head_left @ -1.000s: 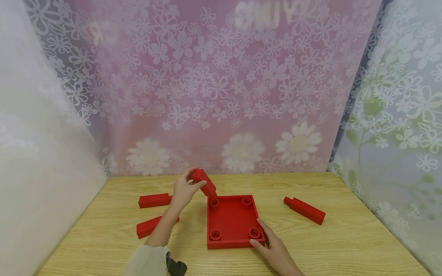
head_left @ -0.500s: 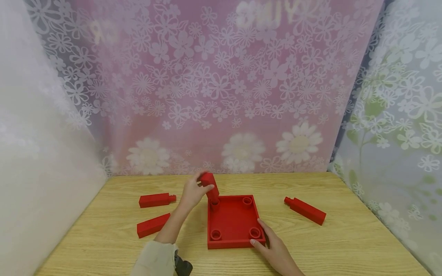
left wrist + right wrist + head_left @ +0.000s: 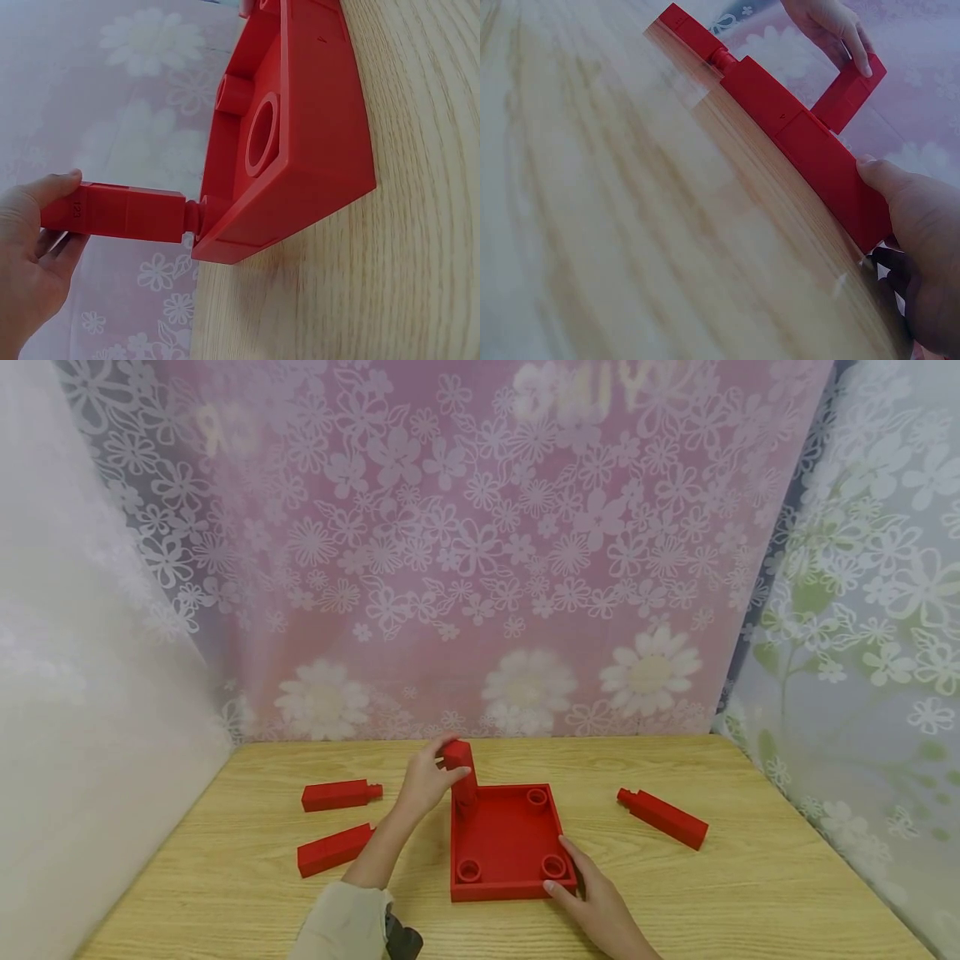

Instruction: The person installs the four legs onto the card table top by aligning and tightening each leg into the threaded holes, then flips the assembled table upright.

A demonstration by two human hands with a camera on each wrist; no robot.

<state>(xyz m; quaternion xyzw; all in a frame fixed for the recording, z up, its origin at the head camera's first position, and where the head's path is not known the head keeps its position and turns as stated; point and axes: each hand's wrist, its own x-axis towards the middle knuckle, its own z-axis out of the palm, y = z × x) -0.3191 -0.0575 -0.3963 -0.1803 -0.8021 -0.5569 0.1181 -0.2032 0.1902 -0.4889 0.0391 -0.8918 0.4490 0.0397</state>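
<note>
My left hand (image 3: 427, 781) pinches the upper end of a red square leg (image 3: 461, 768) between thumb and fingers. The leg stands nearly upright, and its narrow threaded-looking tip (image 3: 193, 217) is at the round socket in the far left corner of a shallow red square tray-like base (image 3: 506, 835). How deep the tip sits is hard to tell. Round sockets show in the other corners, such as the near left socket (image 3: 468, 871). My right hand (image 3: 596, 902) grips the base at its near right corner, thumb on the front rim and fingers along the right side.
Two more red legs lie on the left of the wooden table (image 3: 675, 902): a farther leg (image 3: 337, 795) and a nearer leg (image 3: 333, 850), partly behind the left forearm. Another red leg (image 3: 663, 818) lies at the right. A flowered curtain (image 3: 480, 568) hangs behind the table.
My left hand has moved right and tipped the leg from a slant to nearly upright, bringing its lower end to the far left socket. The right hand and the base have stayed put.
</note>
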